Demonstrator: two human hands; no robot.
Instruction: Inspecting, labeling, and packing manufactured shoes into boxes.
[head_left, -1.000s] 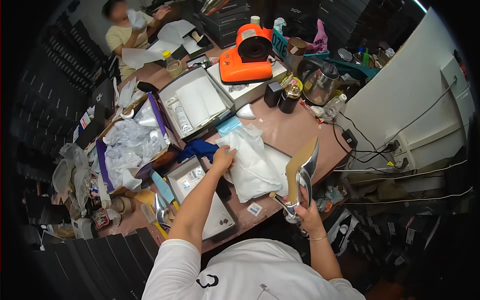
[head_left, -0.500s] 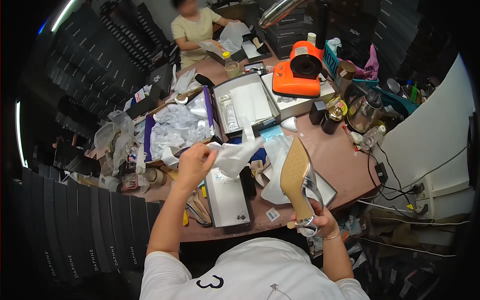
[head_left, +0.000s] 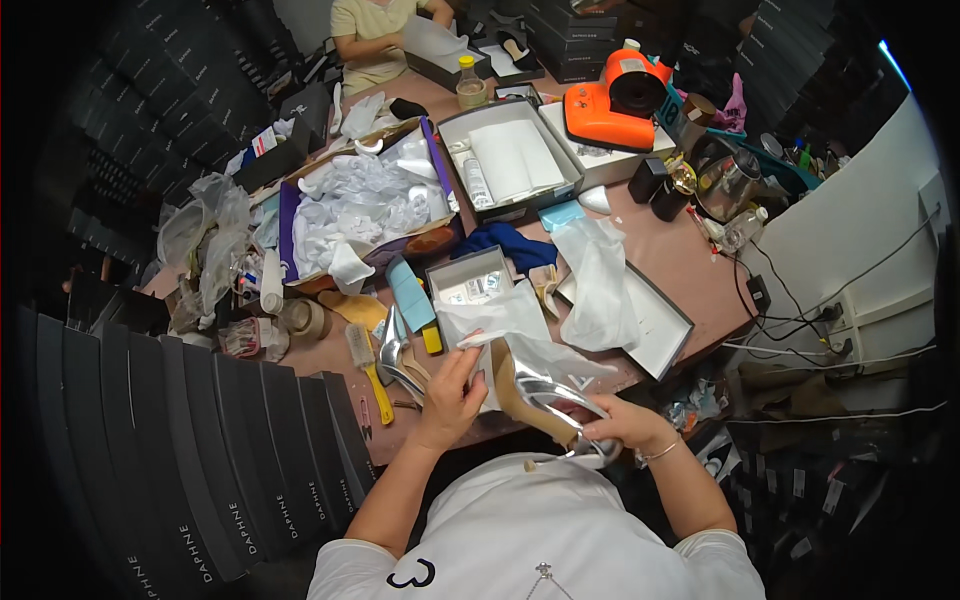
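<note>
My right hand (head_left: 635, 428) grips a silver high-heeled shoe (head_left: 545, 392) near its heel, its tan sole partly in view. Against the toe of that shoe, my left hand (head_left: 455, 398) pinches a sheet of white tissue paper (head_left: 500, 318). The paper drapes over a grey-rimmed shoe box (head_left: 437, 272), covering much of its near part; small packets lie in its far end. The other silver shoe (head_left: 398, 350) rests on the table, just left of my left hand.
A purple-edged box (head_left: 288, 235) full of crumpled paper stands left, a larger grey box (head_left: 575, 180) behind. Far right are an orange machine (head_left: 600, 118) and a glass kettle (head_left: 728, 185). A yellow-handled brush (head_left: 378, 395) lies left. Stacked dark boxes (head_left: 215, 450) flank the table; another person (head_left: 370, 45) works across.
My right hand has turned the shoe and brought it left. My left hand has come down and right with the tissue paper to meet it. The whole view has shifted slightly.
</note>
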